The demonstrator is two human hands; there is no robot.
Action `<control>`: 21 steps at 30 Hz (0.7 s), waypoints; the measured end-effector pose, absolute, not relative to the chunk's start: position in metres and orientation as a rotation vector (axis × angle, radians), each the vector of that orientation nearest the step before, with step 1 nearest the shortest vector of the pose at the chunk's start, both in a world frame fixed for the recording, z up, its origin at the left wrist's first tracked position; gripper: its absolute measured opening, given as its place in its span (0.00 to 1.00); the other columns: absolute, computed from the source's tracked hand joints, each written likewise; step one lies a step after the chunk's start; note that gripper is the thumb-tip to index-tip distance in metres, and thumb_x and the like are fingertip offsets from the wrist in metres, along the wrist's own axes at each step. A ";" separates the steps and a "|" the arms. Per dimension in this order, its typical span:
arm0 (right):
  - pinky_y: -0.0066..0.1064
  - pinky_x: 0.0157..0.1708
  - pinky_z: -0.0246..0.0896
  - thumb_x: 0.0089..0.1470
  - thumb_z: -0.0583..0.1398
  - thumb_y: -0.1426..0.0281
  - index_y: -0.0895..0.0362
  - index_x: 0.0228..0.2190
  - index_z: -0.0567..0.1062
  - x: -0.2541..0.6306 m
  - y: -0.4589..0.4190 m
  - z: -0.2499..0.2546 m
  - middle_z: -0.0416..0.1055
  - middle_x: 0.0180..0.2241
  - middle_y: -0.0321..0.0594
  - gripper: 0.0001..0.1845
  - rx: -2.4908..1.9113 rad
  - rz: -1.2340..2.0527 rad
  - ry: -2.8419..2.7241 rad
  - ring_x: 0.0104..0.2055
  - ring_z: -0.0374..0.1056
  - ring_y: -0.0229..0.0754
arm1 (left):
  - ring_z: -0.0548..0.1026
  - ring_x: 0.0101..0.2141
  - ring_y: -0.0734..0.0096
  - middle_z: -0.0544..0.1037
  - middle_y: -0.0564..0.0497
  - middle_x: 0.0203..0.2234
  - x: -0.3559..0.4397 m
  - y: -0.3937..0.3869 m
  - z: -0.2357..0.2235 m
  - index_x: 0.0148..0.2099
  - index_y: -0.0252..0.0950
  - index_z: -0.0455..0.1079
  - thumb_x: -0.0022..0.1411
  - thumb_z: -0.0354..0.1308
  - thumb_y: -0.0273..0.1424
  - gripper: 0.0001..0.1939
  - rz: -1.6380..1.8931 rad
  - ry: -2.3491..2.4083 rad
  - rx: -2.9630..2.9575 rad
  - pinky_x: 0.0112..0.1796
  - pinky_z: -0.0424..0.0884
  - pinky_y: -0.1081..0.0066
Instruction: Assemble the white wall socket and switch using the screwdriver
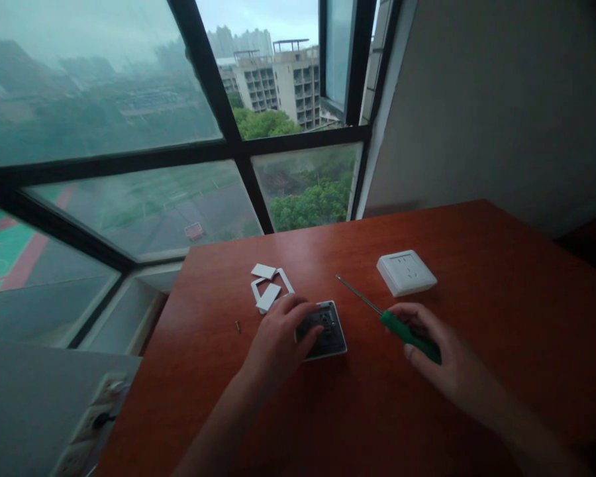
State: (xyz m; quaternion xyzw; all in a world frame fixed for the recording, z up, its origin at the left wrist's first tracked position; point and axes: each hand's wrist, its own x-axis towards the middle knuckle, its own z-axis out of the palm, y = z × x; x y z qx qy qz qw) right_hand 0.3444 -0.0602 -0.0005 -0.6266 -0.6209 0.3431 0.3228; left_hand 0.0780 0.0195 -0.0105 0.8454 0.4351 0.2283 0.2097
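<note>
My left hand (pixel 284 331) is curled over the left side of an opened switch box (pixel 334 338) with a white rim and a dark interior. Its thumb and index finger reach across the box, and the other fingertips are hidden. In my right hand (pixel 444 354) is a screwdriver (pixel 400 326) with a green handle. Its thin metal shaft points up and left, its tip beyond the box and apart from it. A small screw (pixel 238 326) lies to the left of my left hand. Just past that hand are a white frame (pixel 285 279) and two white rectangular plates (pixel 263 271).
A white wall socket (pixel 407 271) rests on the reddish-brown table (pixel 501 298), toward the back right. Behind the table is a black-framed window (pixel 298 147). Power outlets (pixel 87 424) with a black plug sit low at the left, and a wall (pixel 491 112) stands at the right.
</note>
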 end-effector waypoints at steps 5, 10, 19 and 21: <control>0.43 0.51 0.62 0.55 0.57 0.69 0.51 0.45 0.72 0.362 -0.046 0.052 0.71 0.50 0.43 0.15 -1.586 0.557 -2.021 0.52 0.67 0.51 | 0.66 0.55 0.55 0.65 0.44 0.55 0.062 0.017 -0.025 0.55 0.41 0.64 0.57 0.64 0.30 0.24 0.696 1.187 2.213 0.54 0.66 0.52; 0.38 0.41 0.66 0.54 0.60 0.62 0.49 0.44 0.72 0.355 -0.030 0.094 0.77 0.42 0.40 0.15 -1.576 0.339 -2.049 0.42 0.73 0.49 | 0.58 0.61 0.51 0.57 0.41 0.62 0.063 0.013 -0.036 0.62 0.41 0.56 0.49 0.70 0.35 0.41 0.624 1.107 2.139 0.60 0.58 0.50; 0.31 0.25 0.57 0.55 0.59 0.63 0.52 0.29 0.72 0.333 -0.011 0.101 0.73 0.24 0.33 0.07 -1.523 0.185 -2.220 0.23 0.69 0.40 | 0.55 0.63 0.53 0.57 0.40 0.62 0.059 0.010 -0.047 0.64 0.39 0.52 0.46 0.72 0.33 0.47 0.618 1.079 2.115 0.61 0.55 0.52; 0.30 0.24 0.55 0.55 0.59 0.62 0.52 0.28 0.72 0.331 -0.010 0.099 0.72 0.22 0.33 0.08 -1.528 0.184 -2.242 0.22 0.67 0.38 | 0.55 0.63 0.52 0.58 0.40 0.62 0.060 0.011 -0.046 0.64 0.38 0.53 0.46 0.73 0.33 0.47 0.615 1.083 2.100 0.61 0.55 0.52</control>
